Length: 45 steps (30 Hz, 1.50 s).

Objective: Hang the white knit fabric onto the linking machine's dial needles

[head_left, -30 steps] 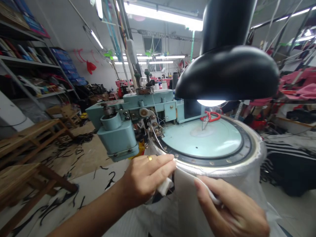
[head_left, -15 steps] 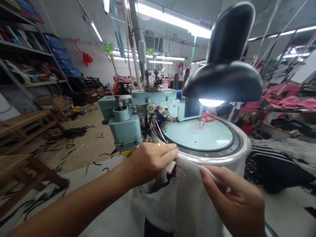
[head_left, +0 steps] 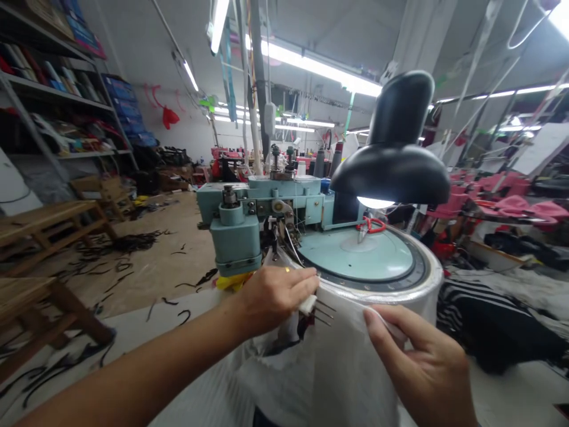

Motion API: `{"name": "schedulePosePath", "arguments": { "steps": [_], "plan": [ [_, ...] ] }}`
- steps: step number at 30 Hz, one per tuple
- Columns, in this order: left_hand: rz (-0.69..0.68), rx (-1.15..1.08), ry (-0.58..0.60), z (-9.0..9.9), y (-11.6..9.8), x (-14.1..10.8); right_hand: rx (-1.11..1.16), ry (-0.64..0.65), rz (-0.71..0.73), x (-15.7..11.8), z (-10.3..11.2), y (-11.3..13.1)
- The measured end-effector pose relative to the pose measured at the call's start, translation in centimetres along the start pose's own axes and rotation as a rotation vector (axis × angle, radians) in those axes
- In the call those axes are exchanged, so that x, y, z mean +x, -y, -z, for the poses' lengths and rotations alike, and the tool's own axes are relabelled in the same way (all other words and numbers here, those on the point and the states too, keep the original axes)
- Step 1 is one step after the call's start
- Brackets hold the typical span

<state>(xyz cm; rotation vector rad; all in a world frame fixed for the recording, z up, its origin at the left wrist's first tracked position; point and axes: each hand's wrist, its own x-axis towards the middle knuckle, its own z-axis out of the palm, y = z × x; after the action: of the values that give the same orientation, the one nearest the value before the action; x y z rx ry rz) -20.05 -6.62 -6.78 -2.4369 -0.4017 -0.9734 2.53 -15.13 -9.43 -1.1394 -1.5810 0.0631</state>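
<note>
left hand point(head_left: 275, 299): fingers pressed together, pinching white fabric point(head_left: 329, 367)
right hand point(head_left: 413, 362): pinching the fabric's edge between thumb and fingers
fabric: hanging from the rim of a teal dial point(head_left: 355, 255)
on dial: red scissors point(head_left: 371, 225)

Over the dial point(head_left: 355, 258) there is open room for a hand, but the lamp point(head_left: 391, 175) hangs low above its far part, and the scissors point(head_left: 371, 225) lie in the way near the back edge. The machine head point(head_left: 235, 237) stands close to the left hand point(head_left: 275, 299) and blocks the way to the left. Between this hand and the right hand point(head_left: 415, 362) there is a small gap, and the fabric point(head_left: 320, 367) fills the space below them.
</note>
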Motion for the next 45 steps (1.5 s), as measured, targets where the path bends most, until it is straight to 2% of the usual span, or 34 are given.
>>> {"name": "schedulePosePath", "arguments": {
  "steps": [5,7,11,13,15,21,25,28,37,41,45],
  "plan": [
    [-0.002,-0.006,0.018,-0.2,-0.3,0.1,-0.052,-0.008,0.002,-0.1,1.0,-1.0],
    [0.007,-0.005,0.021,-0.3,-0.4,0.2,-0.054,0.024,-0.074,-0.1,1.7,-1.5],
    [0.042,-0.046,0.059,-0.3,-0.3,0.4,0.094,0.258,-0.280,0.1,2.4,-1.3],
    [0.068,-0.122,0.074,-0.2,-0.1,0.5,0.095,0.351,-0.261,0.2,1.9,-0.8],
    [0.101,-0.202,0.062,-0.2,0.0,0.5,0.076,0.381,-0.214,0.1,1.1,-0.3],
    [0.143,-0.306,-0.009,-0.9,0.3,-0.1,0.144,0.342,-0.153,-0.5,0.0,0.0],
    [0.029,-0.158,-0.056,-1.1,0.6,-0.4,0.114,0.215,-0.159,-0.4,0.5,-0.6],
    [0.008,-0.090,-0.048,-0.9,0.5,-0.2,0.084,0.136,-0.200,-0.1,0.8,-1.1],
    [0.019,-0.004,-0.018,-0.9,-0.5,0.3,0.048,0.094,-0.326,-0.2,1.3,-1.9],
    [0.003,0.022,-0.023,-0.9,-1.0,0.6,0.023,0.090,-0.320,-0.2,1.6,-2.1],
    [0.054,-0.011,-0.013,-1.1,-1.2,0.8,0.113,0.228,-0.303,-0.1,1.2,-1.7]
  ]
}}
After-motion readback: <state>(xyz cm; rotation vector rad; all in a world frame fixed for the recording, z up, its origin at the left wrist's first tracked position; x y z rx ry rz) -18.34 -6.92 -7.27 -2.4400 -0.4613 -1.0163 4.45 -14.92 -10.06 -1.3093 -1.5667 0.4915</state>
